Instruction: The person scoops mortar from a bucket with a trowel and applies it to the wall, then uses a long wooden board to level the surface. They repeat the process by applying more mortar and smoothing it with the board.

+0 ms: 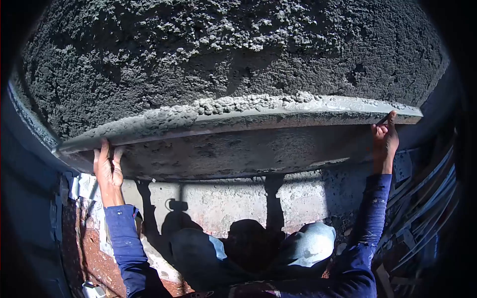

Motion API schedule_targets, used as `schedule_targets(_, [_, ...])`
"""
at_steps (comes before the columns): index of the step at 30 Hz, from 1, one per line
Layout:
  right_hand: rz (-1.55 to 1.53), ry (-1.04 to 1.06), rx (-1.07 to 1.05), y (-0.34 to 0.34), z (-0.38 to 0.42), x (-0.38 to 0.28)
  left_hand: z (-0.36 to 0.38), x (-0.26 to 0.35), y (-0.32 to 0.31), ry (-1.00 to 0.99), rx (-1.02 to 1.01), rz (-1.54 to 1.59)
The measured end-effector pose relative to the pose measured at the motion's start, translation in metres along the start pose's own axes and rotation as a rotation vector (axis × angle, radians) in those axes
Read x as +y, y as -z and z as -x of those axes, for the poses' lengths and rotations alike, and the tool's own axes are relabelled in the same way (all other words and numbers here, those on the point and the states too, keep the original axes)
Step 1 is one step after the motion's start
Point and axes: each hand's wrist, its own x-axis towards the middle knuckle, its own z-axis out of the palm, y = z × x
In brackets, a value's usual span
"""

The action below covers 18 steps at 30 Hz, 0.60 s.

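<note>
A long straightedge (298, 120) lies across the wall of wet grey mortar (278, 54), its upper side loaded with lumps of mortar (218, 105). My left hand (108, 171) grips it near its left end, fingers reaching up over the front edge. Close to the other end, my right hand (385, 139) holds it with one finger pointing up along the edge and the others curled. Rough, freshly thrown texture covers the wall above the straightedge. The band of wall beneath it is in shadow and looks smoother.
Below the mortar runs a pale, splashed strip of wall (213, 198) with my shadow on it. My knees (310, 243) are close to it. Thin strips and scrap (427, 198) lie at the right; reddish soil (99, 243) shows at the lower left.
</note>
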Motion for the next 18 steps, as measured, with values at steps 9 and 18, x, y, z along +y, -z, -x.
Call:
schedule_targets(9, [-0.061, 0.177, -0.071, 0.046, -0.118, -0.073, 0.023, 0.058, -0.123, -0.219, 0.012, 0.048])
schedule_targets(18, [-0.139, 0.121, -0.142, -0.102, 0.035, -0.05, -0.124, 0.114, 0.049, -0.109, -0.025, 0.051])
